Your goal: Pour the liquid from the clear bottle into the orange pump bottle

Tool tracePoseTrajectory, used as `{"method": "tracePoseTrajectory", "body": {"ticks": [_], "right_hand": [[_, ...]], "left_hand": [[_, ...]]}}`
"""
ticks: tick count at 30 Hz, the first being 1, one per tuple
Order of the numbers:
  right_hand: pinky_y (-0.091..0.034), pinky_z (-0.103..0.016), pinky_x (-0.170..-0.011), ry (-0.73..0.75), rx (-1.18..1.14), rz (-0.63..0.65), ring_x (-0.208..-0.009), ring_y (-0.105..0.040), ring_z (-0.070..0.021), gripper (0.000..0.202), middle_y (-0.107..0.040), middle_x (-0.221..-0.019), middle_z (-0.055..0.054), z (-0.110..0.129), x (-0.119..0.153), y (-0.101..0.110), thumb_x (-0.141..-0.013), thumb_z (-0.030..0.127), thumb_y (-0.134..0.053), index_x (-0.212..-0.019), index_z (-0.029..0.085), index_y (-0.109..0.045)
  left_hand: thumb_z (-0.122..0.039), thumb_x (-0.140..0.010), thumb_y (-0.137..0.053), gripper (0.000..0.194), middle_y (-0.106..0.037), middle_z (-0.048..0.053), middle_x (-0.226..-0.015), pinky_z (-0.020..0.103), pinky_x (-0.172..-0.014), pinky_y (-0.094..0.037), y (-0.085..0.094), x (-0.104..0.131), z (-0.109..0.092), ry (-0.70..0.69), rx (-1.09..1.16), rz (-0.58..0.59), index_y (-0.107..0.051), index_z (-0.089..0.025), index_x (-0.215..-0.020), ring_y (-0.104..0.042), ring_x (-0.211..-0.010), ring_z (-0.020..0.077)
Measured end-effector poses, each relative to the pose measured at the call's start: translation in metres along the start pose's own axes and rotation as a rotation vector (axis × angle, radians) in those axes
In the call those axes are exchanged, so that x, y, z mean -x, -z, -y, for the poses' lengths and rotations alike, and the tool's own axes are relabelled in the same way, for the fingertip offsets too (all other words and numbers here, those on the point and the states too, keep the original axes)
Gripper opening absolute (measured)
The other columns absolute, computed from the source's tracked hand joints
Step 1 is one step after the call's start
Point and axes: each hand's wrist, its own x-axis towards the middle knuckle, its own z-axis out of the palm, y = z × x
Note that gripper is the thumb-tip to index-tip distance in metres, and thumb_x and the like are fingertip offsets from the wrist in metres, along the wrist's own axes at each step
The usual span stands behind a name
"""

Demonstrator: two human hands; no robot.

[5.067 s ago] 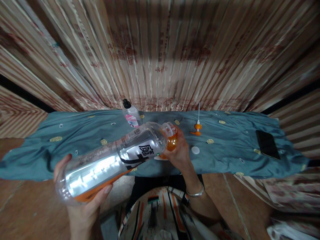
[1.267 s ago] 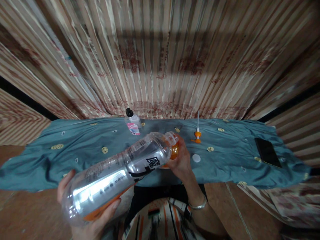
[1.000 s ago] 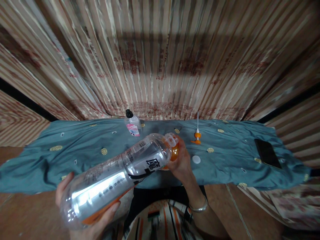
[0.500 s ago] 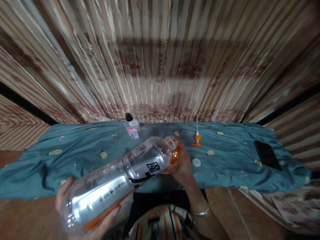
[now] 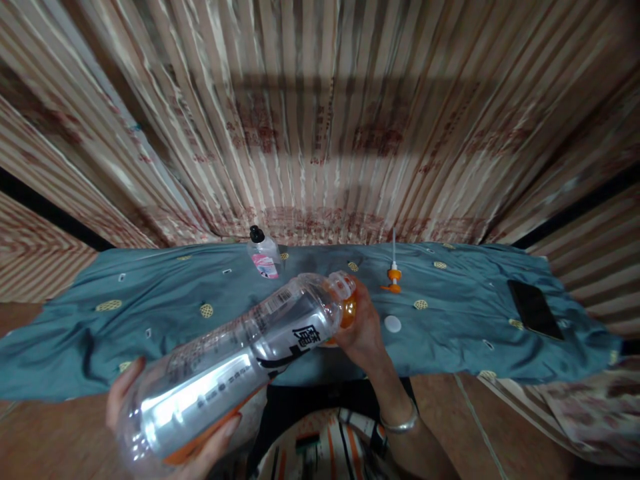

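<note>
My left hand (image 5: 215, 450) is wrapped round the bottom end of a large clear plastic bottle (image 5: 210, 373) with dark lettering and an orange strip. The bottle lies tilted across my view, its neck up to the right. My right hand (image 5: 364, 333) is closed round an orange bottle (image 5: 349, 311), mostly hidden by the fingers and the clear bottle. The mouth of the clear bottle is right at the orange bottle's top; whether they touch, I cannot tell. An orange-and-white pump head (image 5: 395, 275) with a long tube lies beyond my right hand.
A small clear bottle (image 5: 264, 257) with a black cap and pink label stands at the back of the cloth-covered table (image 5: 165, 287). A white round disc (image 5: 393, 324) lies right of my right hand, a black phone (image 5: 535, 309) farther right. Striped curtains (image 5: 320, 120) hang behind.
The clear bottle has turned slightly about its length, shifting its lettering, and its bottom end has moved a little left with my left hand. My right hand stays nearly in place.
</note>
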Motion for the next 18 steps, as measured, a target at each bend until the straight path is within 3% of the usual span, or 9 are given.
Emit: {"method": "tracePoseTrajectory", "body": {"ticks": [7, 11, 18], "right_hand": [[-0.069, -0.058, -0.113, 0.025, 0.023, -0.016, -0.128, -0.082, -0.0386, 0.074, -0.082, -0.140, -0.016, 0.002, -0.001, 0.000, -0.082, 0.028, -0.084, -0.151, 0.023, -0.059], [-0.069, -0.058, -0.114, 0.038, 0.018, -0.008, -0.129, -0.082, -0.0380, 0.074, -0.082, -0.140, -0.016, 0.000, 0.000, 0.001, -0.081, 0.024, -0.082, -0.152, 0.023, -0.059], [-0.067, -0.060, -0.116, 0.022, 0.011, -0.002, -0.133, -0.080, -0.0405, 0.081, -0.080, -0.145, -0.017, -0.004, 0.001, 0.000, -0.079, 0.026, -0.084, -0.155, 0.023, -0.057]], "left_hand": [[-0.054, -0.063, -0.103, 0.123, -0.050, 0.004, -0.179, 0.087, -0.137, -0.032, 0.000, 0.003, -0.008, 0.030, 0.018, 0.032, -0.049, -0.052, -0.173, -0.051, -0.160, 0.0553], [-0.056, -0.067, -0.101, 0.116, -0.053, 0.002, -0.175, 0.080, -0.144, -0.024, 0.001, 0.000, -0.009, -0.081, -0.006, 0.024, -0.051, -0.052, -0.172, -0.049, -0.162, 0.0501], [-0.056, -0.070, -0.100, 0.119, -0.050, 0.007, -0.178, 0.081, -0.139, -0.035, 0.001, 0.005, -0.018, 0.015, -0.007, 0.035, -0.045, -0.048, -0.176, -0.051, -0.161, 0.0520]]}}
